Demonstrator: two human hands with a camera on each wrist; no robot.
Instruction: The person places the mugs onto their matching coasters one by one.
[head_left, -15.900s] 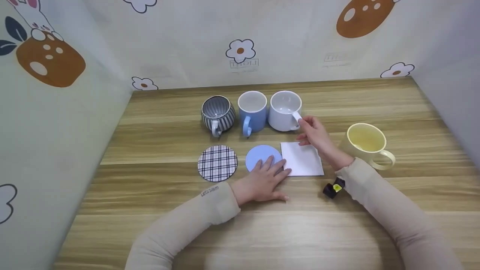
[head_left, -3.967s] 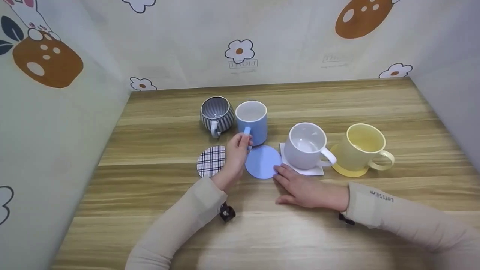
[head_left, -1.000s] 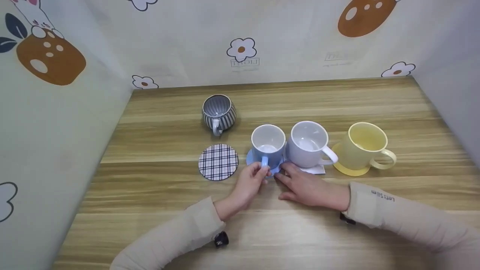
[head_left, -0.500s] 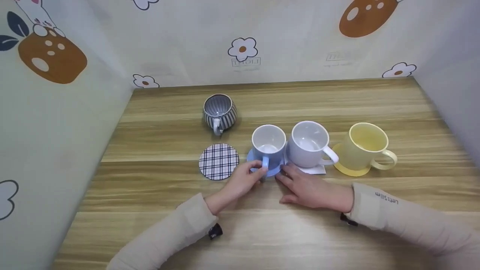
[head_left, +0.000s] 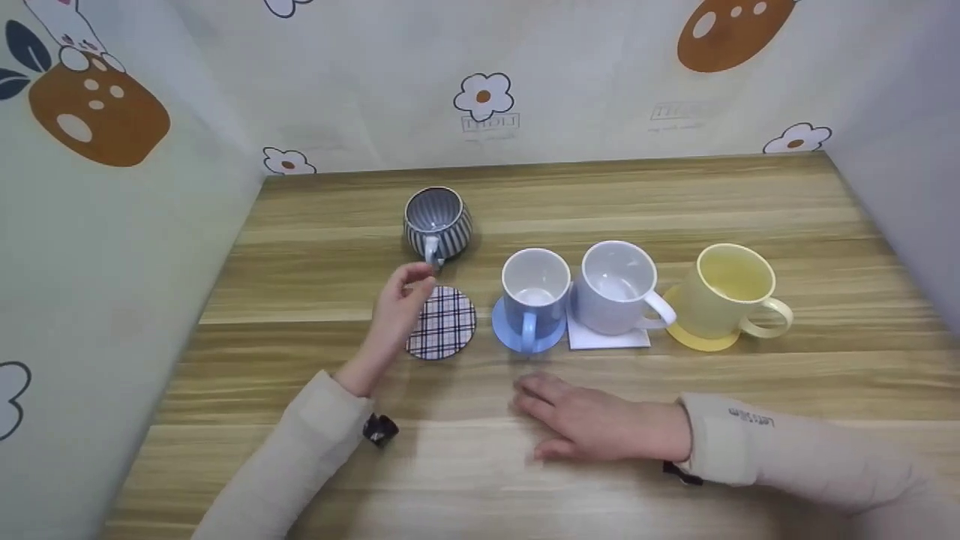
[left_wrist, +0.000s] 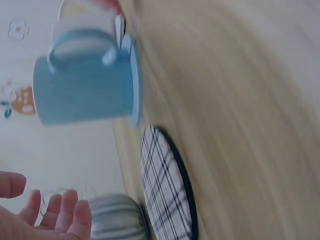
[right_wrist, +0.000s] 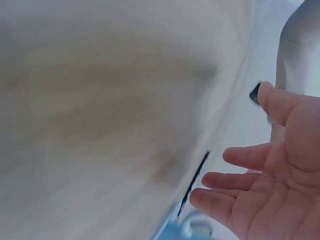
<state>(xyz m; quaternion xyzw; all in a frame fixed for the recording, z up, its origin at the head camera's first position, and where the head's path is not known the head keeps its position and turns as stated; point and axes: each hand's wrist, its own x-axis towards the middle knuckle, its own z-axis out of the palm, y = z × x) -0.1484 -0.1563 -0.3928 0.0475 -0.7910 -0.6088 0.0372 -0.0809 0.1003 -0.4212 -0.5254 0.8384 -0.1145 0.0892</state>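
- Striped mug (head_left: 438,223) is standing at the rear left of the table (head_left: 750,195), just behind the plaid coaster (head_left: 444,323).
- I am seeing the left hand (head_left: 399,303) hovering over that coaster's left edge, fingers loosely curled, gripping nothing, just short of the mug's handle.
- Blue mug (head_left: 534,294) is sitting on the blue coaster (head_left: 507,334).
- I am seeing the right hand (head_left: 585,420) lying flat on the table, fingers straight, slightly spread.
- White mug (head_left: 616,289) and yellow mug (head_left: 731,291) are sitting on their coasters.
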